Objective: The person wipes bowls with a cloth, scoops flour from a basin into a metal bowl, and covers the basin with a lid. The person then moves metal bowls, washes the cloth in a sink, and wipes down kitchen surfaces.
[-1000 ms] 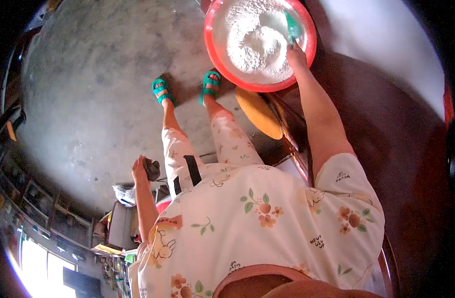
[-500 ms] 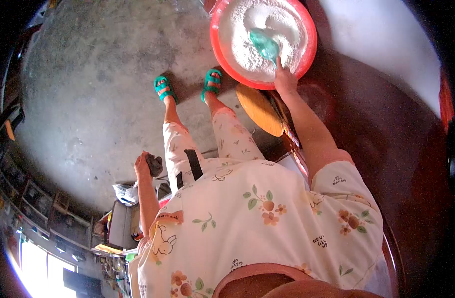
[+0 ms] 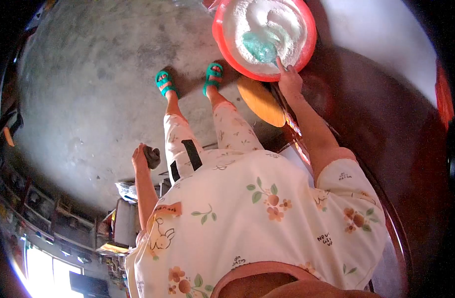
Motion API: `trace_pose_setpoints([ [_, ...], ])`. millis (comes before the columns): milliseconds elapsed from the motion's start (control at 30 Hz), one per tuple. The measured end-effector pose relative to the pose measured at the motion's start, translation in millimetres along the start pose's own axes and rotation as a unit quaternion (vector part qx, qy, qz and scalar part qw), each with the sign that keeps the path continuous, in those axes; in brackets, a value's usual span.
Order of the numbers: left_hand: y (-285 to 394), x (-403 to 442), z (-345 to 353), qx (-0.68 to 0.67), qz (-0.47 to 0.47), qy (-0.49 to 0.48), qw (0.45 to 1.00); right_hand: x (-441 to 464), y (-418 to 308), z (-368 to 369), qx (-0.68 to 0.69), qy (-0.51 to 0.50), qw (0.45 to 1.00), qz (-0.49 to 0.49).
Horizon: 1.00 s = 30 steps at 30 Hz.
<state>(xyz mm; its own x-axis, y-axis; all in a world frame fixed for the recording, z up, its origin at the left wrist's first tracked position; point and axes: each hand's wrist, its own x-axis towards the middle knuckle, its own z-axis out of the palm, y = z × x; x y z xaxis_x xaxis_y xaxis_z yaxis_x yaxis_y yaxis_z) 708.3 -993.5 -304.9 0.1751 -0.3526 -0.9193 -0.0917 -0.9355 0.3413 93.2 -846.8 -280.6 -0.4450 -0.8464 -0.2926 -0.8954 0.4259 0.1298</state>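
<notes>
A red basin (image 3: 220, 37) of white powder (image 3: 242, 20) that looks like flour is at the top of the head view. My right hand (image 3: 290, 82) is at its near rim, closed on the handle of a translucent green scoop (image 3: 260, 47). The scoop's bowl lies in the powder, slightly blurred. My left hand (image 3: 139, 158) hangs low at my left side, closed around a dark grey, bunched thing (image 3: 152, 157) whose kind I cannot make out.
A dark red-brown table (image 3: 366, 109) runs along my right, with a white surface (image 3: 381, 39) beyond. A round wooden board (image 3: 261, 102) is below the basin. My green sandals (image 3: 214, 78) stand on the grey concrete floor (image 3: 98, 84). Shelves (image 3: 38, 203) line the left.
The scoop's bowl has swung slightly left and down within the powder, and my right hand has turned with it. My left hand keeps its grip, shifting only a little.
</notes>
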Motion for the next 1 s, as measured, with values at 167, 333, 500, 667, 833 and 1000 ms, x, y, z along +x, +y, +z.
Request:
trace_pose_setpoints([
  [167, 4.9, 9.5, -4.0, -0.003, -0.01, -0.02, 1.0, -17.0, 13.4, -1.3, -0.015, -0.114, 0.99, 0.077],
  [333, 1.7, 20.1, -5.2, -0.018, -0.028, -0.01, 0.999, -15.8, 26.0, 1.2, -0.018, -0.212, 0.942, 0.259],
  [500, 8.6, 8.5, -2.4, 0.003, -0.035, 0.009, 0.999, 35.1, 84.7, 91.4, 0.168, -0.1, 0.891, 0.41],
  [667, 12.8, -3.2, 2.3, 0.024, -0.007, 0.026, 0.999, 108.8, 150.5, 234.3, 0.495, -0.057, 0.735, 0.46],
  [833, 2.6, 1.0, -7.5, 0.05, 0.014, 0.021, 0.998, 187.0, 158.1, 319.5, 0.392, 0.005, 0.884, 0.255],
  [1000, -7.6, -1.5, -6.2, 0.058, 0.013, 0.035, 0.998, 209.3, 68.3, 185.4, 0.256, -0.076, 0.914, 0.305],
])
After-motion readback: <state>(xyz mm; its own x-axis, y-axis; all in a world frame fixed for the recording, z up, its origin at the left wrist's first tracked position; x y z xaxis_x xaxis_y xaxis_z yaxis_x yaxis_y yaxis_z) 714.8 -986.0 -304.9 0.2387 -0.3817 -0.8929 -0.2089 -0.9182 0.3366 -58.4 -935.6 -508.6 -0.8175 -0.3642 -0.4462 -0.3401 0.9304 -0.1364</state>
